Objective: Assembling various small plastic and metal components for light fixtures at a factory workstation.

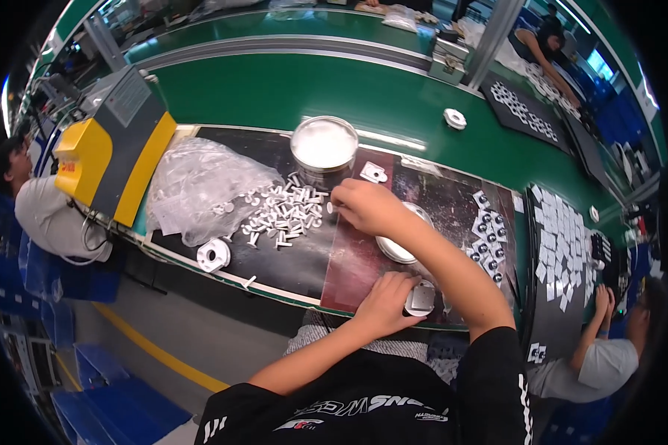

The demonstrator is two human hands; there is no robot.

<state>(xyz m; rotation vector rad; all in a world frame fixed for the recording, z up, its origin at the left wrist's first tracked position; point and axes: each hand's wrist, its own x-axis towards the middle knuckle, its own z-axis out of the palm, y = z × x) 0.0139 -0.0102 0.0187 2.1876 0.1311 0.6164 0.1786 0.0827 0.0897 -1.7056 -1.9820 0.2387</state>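
Observation:
My left hand (386, 302) is closed on the edge of a white round plastic part (421, 298) with a squarish recess, at the bench's front edge. Reaching across to the left, my right hand (367, 206) has its fingers pinched at a small white pin (330, 208) with a flat head. Beside those fingertips lies a loose pile of similar white pins (286, 215). A round white dish-like thing (395, 250) is partly hidden under my right forearm. Just beyond my right hand stands a metal tin (325, 152) with white contents.
A clear plastic bag (208, 182) and a yellow-grey machine (115, 144) stand left. A white ring-shaped part (214, 255) lies near the front edge. Small white pieces with dark round centres (488, 233) lie right, before a black tray (560, 245) of white pieces. Co-workers sit on both sides.

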